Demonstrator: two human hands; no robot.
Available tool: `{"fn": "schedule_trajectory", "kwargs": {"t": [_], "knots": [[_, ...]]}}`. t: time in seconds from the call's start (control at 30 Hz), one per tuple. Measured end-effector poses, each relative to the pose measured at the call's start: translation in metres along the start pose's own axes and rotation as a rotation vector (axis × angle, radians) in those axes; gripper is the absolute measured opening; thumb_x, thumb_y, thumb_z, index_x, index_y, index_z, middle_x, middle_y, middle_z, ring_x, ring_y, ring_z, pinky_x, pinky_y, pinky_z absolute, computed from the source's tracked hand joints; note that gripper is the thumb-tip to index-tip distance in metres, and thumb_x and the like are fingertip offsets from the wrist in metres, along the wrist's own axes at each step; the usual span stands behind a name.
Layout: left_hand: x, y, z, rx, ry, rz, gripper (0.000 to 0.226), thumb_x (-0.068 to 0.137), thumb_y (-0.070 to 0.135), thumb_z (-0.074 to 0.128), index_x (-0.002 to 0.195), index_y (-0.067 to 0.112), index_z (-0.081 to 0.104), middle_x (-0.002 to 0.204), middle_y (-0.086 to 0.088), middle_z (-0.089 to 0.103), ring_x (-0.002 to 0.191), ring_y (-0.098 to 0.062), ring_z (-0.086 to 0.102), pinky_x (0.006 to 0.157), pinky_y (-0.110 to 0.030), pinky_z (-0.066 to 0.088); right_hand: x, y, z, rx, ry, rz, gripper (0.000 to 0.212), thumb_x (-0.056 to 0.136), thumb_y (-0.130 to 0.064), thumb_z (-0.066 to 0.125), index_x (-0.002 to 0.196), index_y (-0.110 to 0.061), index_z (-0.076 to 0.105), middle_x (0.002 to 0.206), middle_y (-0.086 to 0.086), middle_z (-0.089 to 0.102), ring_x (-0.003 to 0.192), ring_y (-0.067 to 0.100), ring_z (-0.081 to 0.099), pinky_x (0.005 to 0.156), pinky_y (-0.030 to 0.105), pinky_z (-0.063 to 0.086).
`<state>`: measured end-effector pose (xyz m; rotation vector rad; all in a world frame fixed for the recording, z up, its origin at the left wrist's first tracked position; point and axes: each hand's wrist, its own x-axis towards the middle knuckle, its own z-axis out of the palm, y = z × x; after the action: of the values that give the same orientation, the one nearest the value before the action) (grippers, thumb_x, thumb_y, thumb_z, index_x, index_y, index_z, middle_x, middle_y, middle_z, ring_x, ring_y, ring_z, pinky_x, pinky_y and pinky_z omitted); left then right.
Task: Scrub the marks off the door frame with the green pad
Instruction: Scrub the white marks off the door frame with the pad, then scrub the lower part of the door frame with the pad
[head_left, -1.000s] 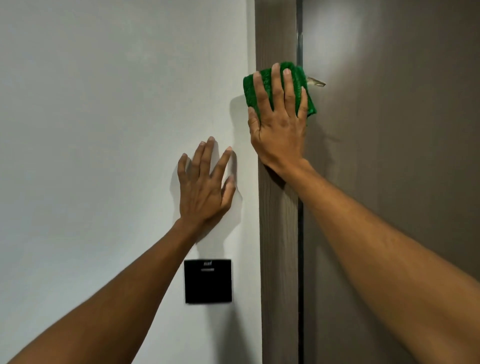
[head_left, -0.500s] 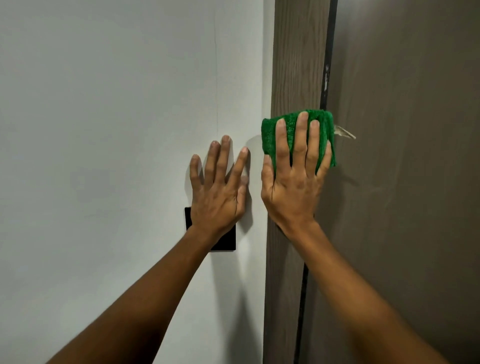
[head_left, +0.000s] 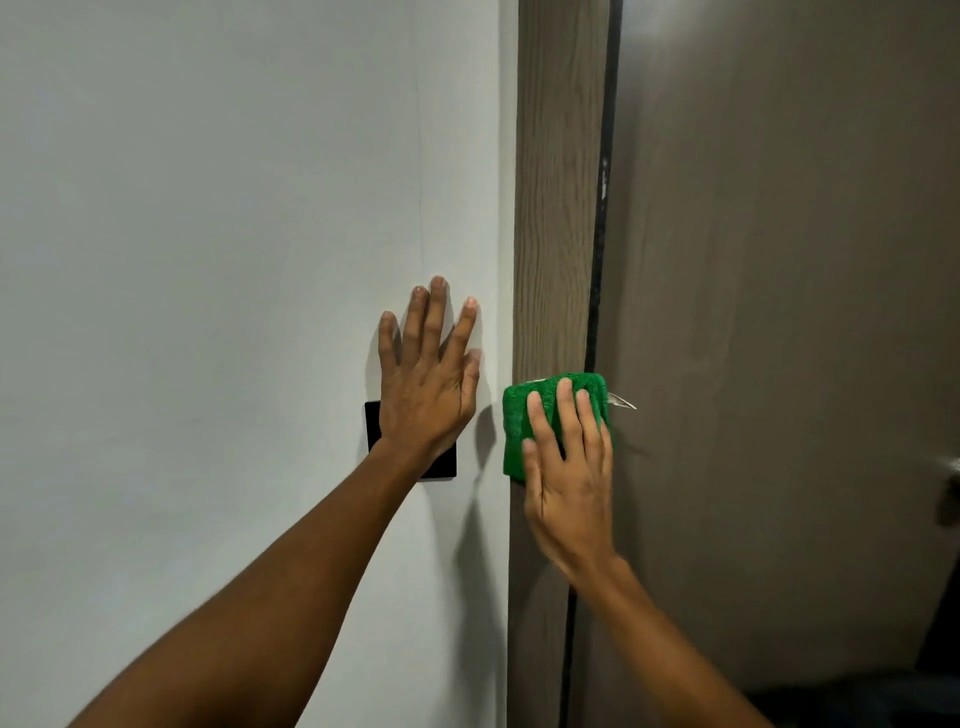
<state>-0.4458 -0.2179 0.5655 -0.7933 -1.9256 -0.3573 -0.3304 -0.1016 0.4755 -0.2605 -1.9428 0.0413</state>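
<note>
A wood-grain door frame (head_left: 558, 208) runs vertically right of centre, with pale scuff marks (head_left: 603, 179) on its dark inner edge. My right hand (head_left: 569, 478) presses a green pad (head_left: 517, 431) flat against the frame at mid height; a small white tag sticks out of the pad to the right. My left hand (head_left: 428, 384) lies flat on the white wall (head_left: 208, 312) just left of the frame, fingers spread, holding nothing. It partly covers a black square wall plate (head_left: 441, 462).
The brown door (head_left: 779, 312) fills the right side, with a blurred handle (head_left: 950, 467) at the right edge. A dark gap runs between frame and door.
The green pad and my right hand have slid down the frame over the last second. The left hand stays flat on the wall, now over the black plate; the view has tilted.
</note>
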Motion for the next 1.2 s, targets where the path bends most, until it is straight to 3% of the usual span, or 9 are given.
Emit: {"fn": "schedule_trajectory", "kwargs": {"t": [0.1,0.23,0.33,0.5,0.6,0.7,0.83,0.97,1.2], "knots": [[-0.026,0.017,-0.016,-0.132,-0.104,-0.009,0.059,0.099,0.051,0.019,0.150,0.026,0.034,0.164,-0.011,0.018,0.152,-0.027,0.013,0.122,-0.051,0.012,0.014,-0.005,-0.027,0.070,0.096,0.112,0.044,0.091,-0.014,0.056,0.135,-0.014,0.052,0.141,0.016,0.050,0.130,0.028,0.041,0.101,0.054,0.043],[-0.067,0.038,-0.021,-0.284,-0.109,-0.066,0.050,0.093,0.057,0.039,0.119,0.023,0.065,0.148,-0.007,0.046,0.139,-0.025,0.035,0.108,-0.046,0.029,0.036,0.002,-0.047,0.168,-0.043,0.575,0.079,0.075,-0.044,0.077,0.141,-0.022,0.039,0.148,0.011,0.031,0.136,0.027,0.029,0.107,0.052,0.027],[-0.077,0.050,-0.023,-0.409,-0.086,-0.152,0.046,0.087,0.054,0.057,0.117,0.020,0.064,0.135,-0.004,0.055,0.129,-0.025,0.044,0.102,-0.043,0.035,0.032,0.013,-0.057,0.240,-0.168,0.670,0.066,0.072,-0.052,0.077,0.124,-0.021,0.053,0.151,0.008,0.026,0.142,0.028,0.020,0.111,0.051,0.023],[-0.115,0.094,-0.026,-0.662,-0.086,-0.252,0.038,0.084,0.048,0.063,0.112,0.023,0.056,0.101,0.008,0.069,0.098,-0.016,0.062,0.091,-0.030,0.023,-0.011,0.031,-0.079,0.441,-0.153,0.713,0.042,0.077,-0.046,0.076,0.102,-0.018,0.057,0.116,-0.005,0.045,0.116,0.012,0.035,0.104,0.039,0.035],[-0.146,0.130,-0.023,-1.005,-0.277,-0.408,0.037,0.080,0.041,0.065,0.110,0.030,0.048,0.095,0.013,0.069,0.084,-0.010,0.066,0.091,-0.034,0.045,-0.056,0.059,-0.094,0.535,-0.222,0.794,0.037,0.078,-0.046,0.075,0.096,-0.019,0.056,0.105,-0.009,0.051,0.110,0.013,0.044,0.095,0.034,0.044],[-0.179,0.174,-0.014,-1.208,-0.516,-0.571,0.040,0.075,0.033,0.069,0.107,0.036,0.045,0.087,0.003,0.069,0.070,-0.011,0.064,0.073,-0.042,0.059,-0.114,0.095,-0.110,0.748,-0.183,1.096,0.042,0.077,-0.045,0.077,0.096,-0.019,0.050,0.104,0.002,0.064,0.096,0.018,0.064,0.074,0.029,0.055],[-0.238,0.240,0.011,-1.284,-0.810,-0.688,0.036,0.073,0.026,0.068,0.096,0.038,0.044,0.079,-0.002,0.068,0.067,-0.019,0.065,0.075,-0.052,0.057,-0.203,0.153,-0.127,0.965,-0.145,1.536,0.047,0.088,-0.032,0.067,0.120,-0.004,0.046,0.127,0.025,0.056,0.116,0.038,0.059,0.098,0.054,0.050],[-0.310,0.313,0.042,-1.202,-1.138,-0.591,0.029,0.075,0.029,0.063,0.095,0.041,0.046,0.092,-0.011,0.072,0.083,-0.032,0.070,0.079,-0.053,0.057,-0.300,0.212,-0.167,0.979,-0.218,1.761,0.038,0.087,-0.012,0.066,0.121,-0.003,0.051,0.119,0.022,0.060,0.102,0.034,0.063,0.087,0.044,0.052],[-0.438,0.428,0.067,-1.022,-1.590,-0.269,0.033,0.089,0.015,0.065,0.122,0.017,0.060,0.118,-0.010,0.067,0.110,-0.030,0.062,0.093,-0.033,0.050,-0.444,0.271,-0.218,0.429,-0.365,1.867,0.045,0.088,0.003,0.063,0.121,-0.020,0.044,0.087,0.010,0.059,0.070,0.018,0.057,0.065,0.032,0.049]]}}
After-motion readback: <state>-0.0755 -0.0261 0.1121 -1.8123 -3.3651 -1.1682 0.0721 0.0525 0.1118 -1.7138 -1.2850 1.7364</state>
